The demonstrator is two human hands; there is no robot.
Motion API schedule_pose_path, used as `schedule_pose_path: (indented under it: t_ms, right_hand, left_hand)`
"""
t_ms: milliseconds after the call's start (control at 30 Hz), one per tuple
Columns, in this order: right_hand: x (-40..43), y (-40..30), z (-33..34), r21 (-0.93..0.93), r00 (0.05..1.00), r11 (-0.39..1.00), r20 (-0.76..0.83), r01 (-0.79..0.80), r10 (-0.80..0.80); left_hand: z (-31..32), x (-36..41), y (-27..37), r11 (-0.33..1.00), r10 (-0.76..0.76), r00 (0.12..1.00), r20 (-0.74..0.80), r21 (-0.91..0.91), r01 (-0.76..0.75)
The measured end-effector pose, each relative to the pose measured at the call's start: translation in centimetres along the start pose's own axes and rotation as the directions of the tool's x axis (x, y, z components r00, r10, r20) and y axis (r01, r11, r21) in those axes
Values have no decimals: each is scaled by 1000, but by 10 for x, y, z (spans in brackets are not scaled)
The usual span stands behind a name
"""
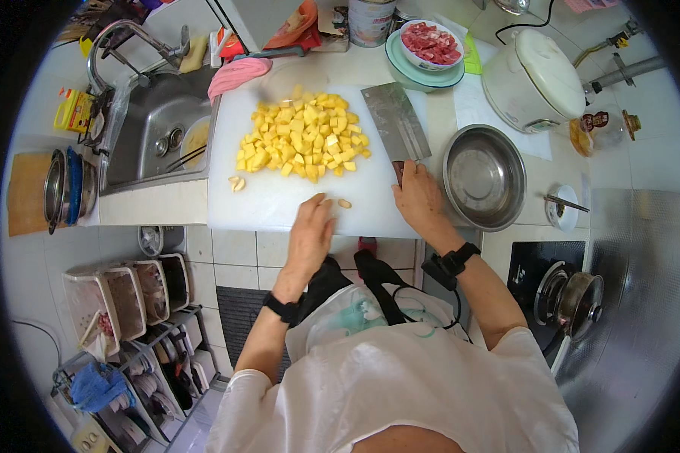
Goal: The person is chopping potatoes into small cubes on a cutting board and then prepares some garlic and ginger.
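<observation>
A heap of diced yellow potato (306,136) lies on a white cutting board (260,209). My right hand (420,198) is at the dark handle of a cleaver (395,122), whose wide blade lies flat on the board's right side, pointing away from me. At the board's near edge is my left hand (313,226), fingers slightly curled, just left of a single garlic clove (344,203). Whether anything is under its fingers cannot be seen. More garlic cloves (237,183) rest at the left of the board, below the potato.
Right of the board stands an empty steel bowl (483,176); behind are a bowl of cut raw meat (432,45) on a green-blue bowl and a rice cooker (532,82). A sink (147,130) is at left, a pot (581,306) on the stove at right.
</observation>
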State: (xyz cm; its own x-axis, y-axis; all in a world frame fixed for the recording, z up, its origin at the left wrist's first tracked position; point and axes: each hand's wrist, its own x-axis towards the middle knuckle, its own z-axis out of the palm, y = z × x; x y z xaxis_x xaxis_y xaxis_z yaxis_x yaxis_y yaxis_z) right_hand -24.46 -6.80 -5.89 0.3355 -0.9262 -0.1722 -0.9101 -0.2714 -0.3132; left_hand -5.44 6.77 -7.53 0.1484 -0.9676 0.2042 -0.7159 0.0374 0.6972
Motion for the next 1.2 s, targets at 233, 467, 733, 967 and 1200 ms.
schedule_pose_path:
  t_ms: [233, 467, 733, 967, 1200]
  right_hand:
    - [17, 9, 4, 77, 998, 997, 57, 5, -10]
    - [11, 2, -9, 156, 996, 986, -54, -60, 69]
    - [-6, 11, -18, 282, 997, 959, -79, 33, -11]
    - [-33, 8, -53, 386, 999, 922, 48, -29, 11]
    - [-47, 8, -88, 515, 986, 853, 77, 88, -148]
  left_hand:
    - [42, 24, -3, 982, 107, 993, 50, 151, -113]
    - [38, 20, -19, 732, -453, 890, 55, -547, 406]
    - [-10, 6, -23, -146, -516, 792, 327, -944, 294]
    - [-21, -4, -23, -16, -571, 781, 254, -954, 299]
    - [-12, -3, -27, 826, -416, 899, -138, -472, 309]
